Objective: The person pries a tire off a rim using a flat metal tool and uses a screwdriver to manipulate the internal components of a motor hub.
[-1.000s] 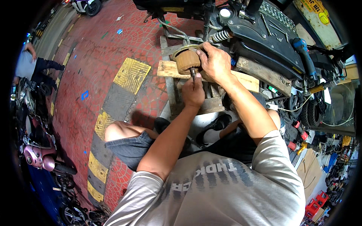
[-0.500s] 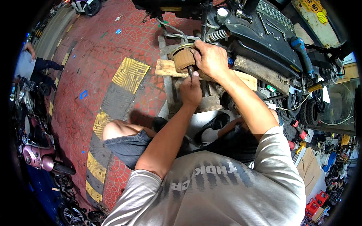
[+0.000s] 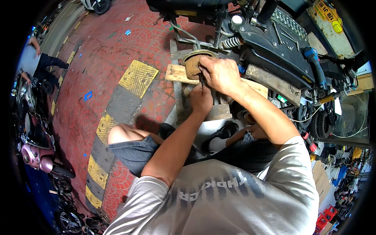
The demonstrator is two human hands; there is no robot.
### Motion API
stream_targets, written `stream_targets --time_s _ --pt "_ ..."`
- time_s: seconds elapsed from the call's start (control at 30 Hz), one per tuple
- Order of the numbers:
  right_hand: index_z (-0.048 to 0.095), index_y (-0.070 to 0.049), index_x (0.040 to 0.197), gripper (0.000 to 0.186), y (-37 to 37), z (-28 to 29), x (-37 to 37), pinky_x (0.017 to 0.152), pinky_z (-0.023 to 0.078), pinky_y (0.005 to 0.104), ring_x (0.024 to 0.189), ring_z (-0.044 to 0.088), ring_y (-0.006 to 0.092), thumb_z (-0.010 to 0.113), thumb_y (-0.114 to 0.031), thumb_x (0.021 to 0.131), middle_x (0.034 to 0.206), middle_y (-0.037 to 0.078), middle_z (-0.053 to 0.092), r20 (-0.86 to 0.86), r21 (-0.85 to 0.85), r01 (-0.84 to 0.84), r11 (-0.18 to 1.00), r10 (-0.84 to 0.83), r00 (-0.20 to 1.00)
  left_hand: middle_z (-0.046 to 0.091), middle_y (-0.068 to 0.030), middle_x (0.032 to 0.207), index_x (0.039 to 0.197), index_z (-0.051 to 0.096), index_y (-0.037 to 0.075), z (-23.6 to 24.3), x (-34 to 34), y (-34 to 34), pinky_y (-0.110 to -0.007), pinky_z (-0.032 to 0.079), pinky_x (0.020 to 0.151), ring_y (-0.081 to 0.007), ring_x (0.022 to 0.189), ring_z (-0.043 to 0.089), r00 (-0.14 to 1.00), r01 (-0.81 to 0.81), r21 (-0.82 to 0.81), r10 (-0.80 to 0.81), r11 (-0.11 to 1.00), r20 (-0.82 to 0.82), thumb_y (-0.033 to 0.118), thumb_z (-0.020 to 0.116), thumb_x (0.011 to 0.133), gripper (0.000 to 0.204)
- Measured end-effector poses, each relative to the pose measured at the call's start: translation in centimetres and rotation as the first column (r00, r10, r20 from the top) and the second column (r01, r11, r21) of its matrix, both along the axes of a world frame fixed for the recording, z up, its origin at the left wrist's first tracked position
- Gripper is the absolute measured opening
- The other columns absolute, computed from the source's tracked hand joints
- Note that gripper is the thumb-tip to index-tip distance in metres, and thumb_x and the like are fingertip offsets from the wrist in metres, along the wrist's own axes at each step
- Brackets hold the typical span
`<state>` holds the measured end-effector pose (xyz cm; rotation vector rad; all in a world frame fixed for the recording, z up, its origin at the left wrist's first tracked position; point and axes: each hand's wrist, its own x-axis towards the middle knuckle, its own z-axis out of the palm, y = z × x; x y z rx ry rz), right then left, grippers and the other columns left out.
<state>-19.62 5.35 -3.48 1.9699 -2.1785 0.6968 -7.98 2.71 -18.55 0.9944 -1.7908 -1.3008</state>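
Observation:
A brown, rusty-looking rounded part stands on a wooden plank, with a brass-coloured round rim behind it. My left hand is closed around a slim dark tool that points up toward the part's near side; its kind I cannot make out. My right hand is closed with its fingertips at the right side of the brown part, close to the tool's upper end. Whether those fingers grip the part or the tool is hidden. The plank lies across a rough wooden frame.
A black vehicle body with a shock absorber stands at the far right, loose wrenches on top. Next to it is a blue power tool. A yellow-black ramp lies at left. A person is at far left.
My right hand has come down and closed in by the tool, covering more of the brown part. My left hand has shifted slightly down and right. The view has moved a little.

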Motion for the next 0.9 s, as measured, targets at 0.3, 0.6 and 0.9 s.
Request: stream_targets --time_s 0.3,0.6,0.9 --pt "0.063 -0.01 0.095 0.013 1.7 0.1 -0.1 0.067 0.055 0.0536 0.078 0.072 0.0412 0.069 -0.022 0.097 0.083 0.017 0.072 -0.047 0.108 -0.064 0.992 0.069 0.996 0.063 -0.0201 0.073 0.09 0.064 -0.001 -1.2 -0.4 -0.9 -0.05 0.049 0.072 -0.0389 0.073 0.063 0.992 0.035 -0.007 -0.036 0.999 -0.121 0.039 0.049 0.108 0.047" --pt "0.067 -0.009 0.112 0.023 -0.3 -2.3 -2.6 0.078 0.055 0.0592 0.088 0.071 0.0487 0.068 -0.03 0.101 0.088 0.025 0.074 0.274 -0.022 0.21 0.978 -0.196 0.941 0.065 -0.002 0.077 0.097 0.066 0.013 3.5 1.2 -2.9 -0.037 0.045 0.063 -0.0189 0.063 0.056 0.894 0.435 0.822 -0.071 0.368 -0.441 0.033 0.061 0.097 0.02" --pt "0.056 -0.005 0.106 0.026 1.2 -3.8 -2.1 0.073 0.051 0.0614 0.085 0.069 0.0504 0.071 -0.025 0.098 0.088 0.025 0.071 0.301 -0.059 0.014 0.998 0.005 0.953 0.052 0.0022 0.068 0.09 0.061 0.017 7.3 1.2 -1.9 -0.032 0.036 0.055 -0.0136 0.058 0.045 0.995 0.005 0.853 0.086 0.522 -0.058 0.031 0.063 0.103 0.019"
